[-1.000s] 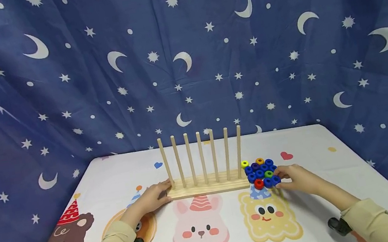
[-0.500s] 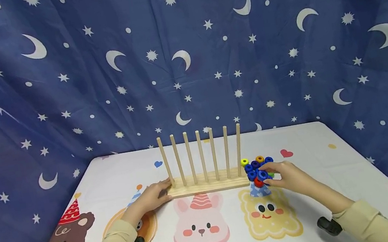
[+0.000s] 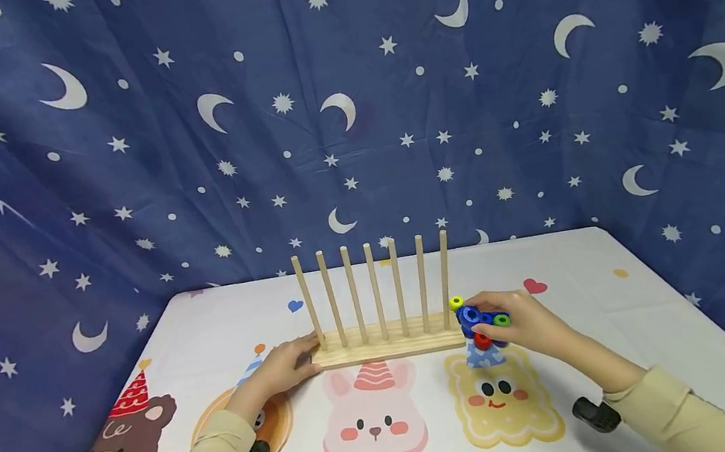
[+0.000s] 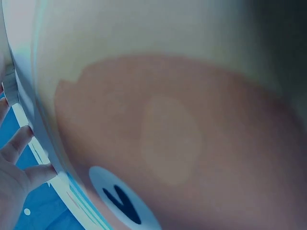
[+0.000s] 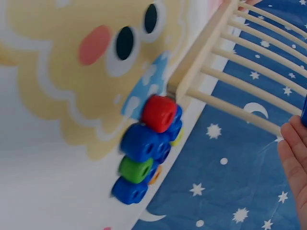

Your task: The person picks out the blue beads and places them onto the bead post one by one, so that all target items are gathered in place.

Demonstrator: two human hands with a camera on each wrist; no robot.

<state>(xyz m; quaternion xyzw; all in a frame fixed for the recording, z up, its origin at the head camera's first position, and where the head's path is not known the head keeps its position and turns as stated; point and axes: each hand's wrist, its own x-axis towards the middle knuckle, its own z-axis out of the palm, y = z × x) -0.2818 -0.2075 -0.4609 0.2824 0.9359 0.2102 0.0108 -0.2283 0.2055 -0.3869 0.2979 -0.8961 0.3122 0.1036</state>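
A wooden peg rack (image 3: 388,347) with a row of upright dowels stands mid-table in the head view, its dowels bare. At its left end my left hand (image 3: 285,366) holds the base, thumb along the front and fingers farther back; in the left wrist view only part of that hand (image 4: 14,184) shows. Between thumb and fingers my right hand (image 3: 524,319) pinches a blue ring bead (image 3: 464,318), raised over the loose beads just right of the rack. Among these lie a red bead (image 5: 158,113), a green bead (image 5: 135,168), a yellow bead (image 3: 456,303) and several blue ones.
A white cloth (image 3: 208,319) with printed cartoon animals covers the table. Behind it hangs a dark blue curtain (image 3: 301,188) with moons and stars. Black wrist devices sit at both cuffs, the right one (image 3: 596,414) hanging below the sleeve.
My right hand has picked a blue bead from the right side of the group and carried it left towards the rack's right end. The left hand stays at the rack.
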